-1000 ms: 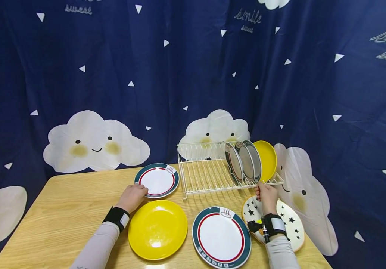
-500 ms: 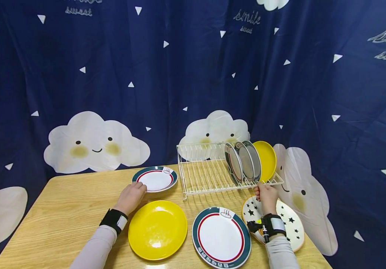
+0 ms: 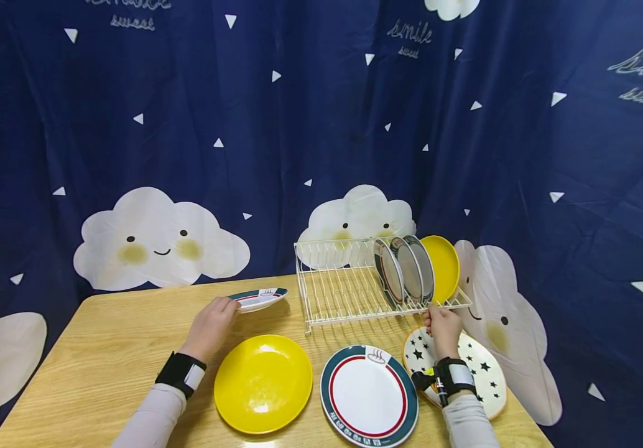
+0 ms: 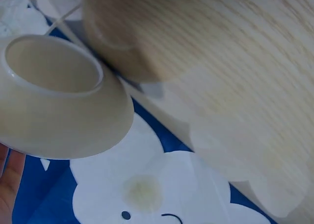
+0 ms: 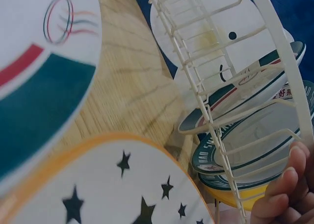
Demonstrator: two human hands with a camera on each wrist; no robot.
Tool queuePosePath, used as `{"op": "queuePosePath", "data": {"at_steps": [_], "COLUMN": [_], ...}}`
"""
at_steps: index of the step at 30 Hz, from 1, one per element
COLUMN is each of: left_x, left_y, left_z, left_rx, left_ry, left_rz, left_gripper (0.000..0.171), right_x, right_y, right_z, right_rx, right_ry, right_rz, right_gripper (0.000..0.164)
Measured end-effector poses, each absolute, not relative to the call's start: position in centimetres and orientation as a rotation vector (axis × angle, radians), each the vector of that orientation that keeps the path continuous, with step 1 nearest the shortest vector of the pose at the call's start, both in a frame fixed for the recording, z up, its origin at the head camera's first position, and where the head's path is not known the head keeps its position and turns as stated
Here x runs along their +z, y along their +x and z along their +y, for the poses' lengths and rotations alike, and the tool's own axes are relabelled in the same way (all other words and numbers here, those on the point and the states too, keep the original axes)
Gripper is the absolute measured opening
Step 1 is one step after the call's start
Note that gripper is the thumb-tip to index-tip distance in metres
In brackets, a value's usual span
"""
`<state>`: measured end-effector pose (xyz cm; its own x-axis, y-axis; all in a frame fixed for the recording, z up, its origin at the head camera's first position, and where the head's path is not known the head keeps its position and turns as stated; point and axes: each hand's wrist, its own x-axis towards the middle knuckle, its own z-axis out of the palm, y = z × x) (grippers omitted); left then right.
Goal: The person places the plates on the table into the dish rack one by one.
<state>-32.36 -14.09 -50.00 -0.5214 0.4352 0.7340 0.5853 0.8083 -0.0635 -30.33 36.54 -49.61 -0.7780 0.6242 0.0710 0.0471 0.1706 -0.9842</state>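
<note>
My left hand (image 3: pixel 212 326) grips the near-left edge of a white plate (image 3: pixel 257 300) with a dark green rim and a red ring. This plate is raised above the table and tilted; its pale underside and foot ring (image 4: pixel 73 121) face the left wrist view. At the right, my right hand (image 3: pixel 444 326) holds the front rail of a white wire dish rack (image 3: pixel 355 317), with curled fingers (image 5: pixel 289 177) at the wire in the right wrist view. Several plates stand on edge at the rack's right end, including a green-rimmed plate (image 3: pixel 390 274) and a yellow plate (image 3: pixel 446 270).
On the wooden table (image 3: pixel 109 354) a yellow plate (image 3: pixel 263 382) lies in front, beside a larger green-rimmed plate (image 3: pixel 369 395). A star-patterned plate (image 3: pixel 486 370) lies partly under my right forearm. Behind the table hangs a dark blue curtain (image 3: pixel 299 112) with clouds.
My left hand has lifted the green-rimmed plate off the table and tilted it until its face shows as a narrow oval. My right hand stays on the rack.
</note>
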Motion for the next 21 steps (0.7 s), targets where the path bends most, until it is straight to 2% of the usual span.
{"op": "queuePosePath", "data": {"at_steps": [7, 9, 13, 21], "left_x": [-48.6, -48.0, -46.6, -44.0], "left_y": [-30.7, -30.1, -29.1, -27.4], "left_z": [-14.3, -14.3, -14.0, -12.1], "left_rx": [-0.289, -0.280, -0.275, -0.223], "left_ry": [-0.804, -0.809, -0.839, -0.936], "left_rz": [-2.120, -2.111, -2.069, -1.912], "left_gripper": [0.015, 0.011, 0.037, 0.041], "right_x": [-49.9, -49.8, -49.6, -49.5], "right_y": [-30.2, -30.2, -29.8, -29.6], "right_z": [36.5, 36.5, 36.5, 34.9], "right_rx": [1.565, 1.544, 1.507, 1.517], "right_ry": [-0.574, -0.562, -0.560, -0.516], "right_rz": [-2.028, -2.056, -2.100, -2.057], "right_gripper": [0.042, 0.043, 0.046, 0.052]}}
